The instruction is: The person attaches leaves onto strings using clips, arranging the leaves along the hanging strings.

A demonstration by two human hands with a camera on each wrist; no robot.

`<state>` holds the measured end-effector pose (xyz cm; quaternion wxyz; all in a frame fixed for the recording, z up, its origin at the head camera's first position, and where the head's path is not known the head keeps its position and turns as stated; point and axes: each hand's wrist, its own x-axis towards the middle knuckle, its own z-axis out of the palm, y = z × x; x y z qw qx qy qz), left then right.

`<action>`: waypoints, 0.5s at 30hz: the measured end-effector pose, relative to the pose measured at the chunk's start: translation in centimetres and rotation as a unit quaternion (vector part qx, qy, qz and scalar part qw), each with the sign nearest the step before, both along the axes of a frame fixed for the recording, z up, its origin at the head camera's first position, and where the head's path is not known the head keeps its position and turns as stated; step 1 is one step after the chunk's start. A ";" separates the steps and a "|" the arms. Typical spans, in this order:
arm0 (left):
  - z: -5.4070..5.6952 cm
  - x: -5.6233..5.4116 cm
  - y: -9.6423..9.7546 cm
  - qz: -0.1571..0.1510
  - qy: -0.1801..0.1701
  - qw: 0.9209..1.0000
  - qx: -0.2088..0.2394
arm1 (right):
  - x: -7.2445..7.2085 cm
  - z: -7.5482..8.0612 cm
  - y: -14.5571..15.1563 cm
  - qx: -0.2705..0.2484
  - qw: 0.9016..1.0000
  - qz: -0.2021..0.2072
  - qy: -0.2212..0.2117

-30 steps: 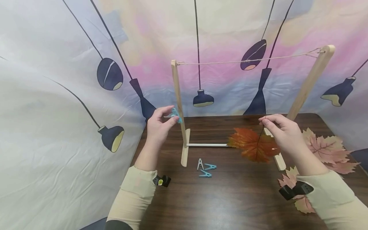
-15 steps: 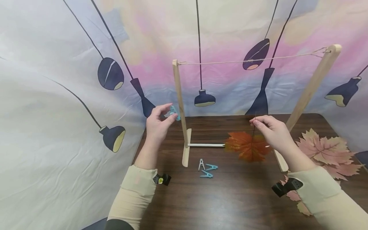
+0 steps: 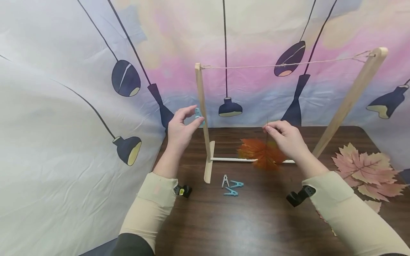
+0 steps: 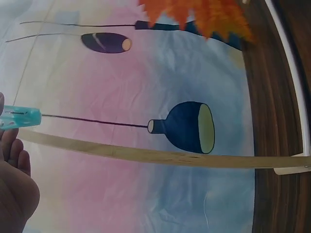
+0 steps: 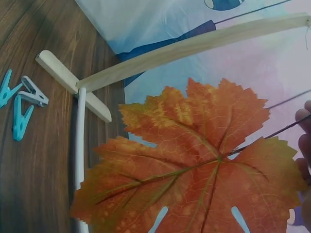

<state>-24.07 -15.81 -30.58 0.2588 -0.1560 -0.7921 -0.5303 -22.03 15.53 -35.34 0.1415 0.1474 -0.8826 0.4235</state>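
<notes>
My left hand (image 3: 180, 128) pinches a light-blue clothespin (image 3: 199, 114) between thumb and fingertips, beside the left post of a wooden frame (image 3: 201, 96). In the left wrist view the clothespin (image 4: 22, 116) pokes out past the fingers at the left edge. My right hand (image 3: 286, 138) pinches the thin stem of an orange-red artificial maple leaf (image 3: 263, 153), which hangs below the fingers with its blade downward. The right wrist view shows the leaf (image 5: 194, 165) close up, veins facing the camera. Both hands are below the string (image 3: 246, 67) stretched between the post tops.
Two blue clothespins (image 3: 231, 192) and a grey-white clothespin (image 3: 225, 181) lie on the dark wooden table (image 3: 243, 220). Pale pink leaves (image 3: 368, 169) lie at the right, partly behind my right sleeve. A white rod (image 3: 234, 159) joins the frame's feet. Behind hangs a printed cloth (image 3: 256, 32).
My right hand has moved left with the maple leaf, toward the middle of the frame. My left hand has risen slightly, still pinching the clothespin. The view has shifted a little.
</notes>
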 end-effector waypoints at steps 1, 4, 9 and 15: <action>0.1 -0.1 0.1 -0.002 0.001 1.000 -0.004 | -0.2 0.1 -0.3 -0.001 1.000 0.007 0.011; 0.6 -0.2 0.4 -0.006 -0.001 1.000 -0.013 | -0.6 0.4 -1.1 -0.004 0.999 0.022 0.032; 1.3 -0.4 0.9 -0.012 0.005 0.999 -0.033 | -0.8 0.9 -1.8 -0.008 0.999 0.023 0.033; 2.0 -0.5 1.0 -0.007 0.017 0.999 -0.050 | -1.0 1.4 -2.6 -0.005 0.999 0.034 0.019</action>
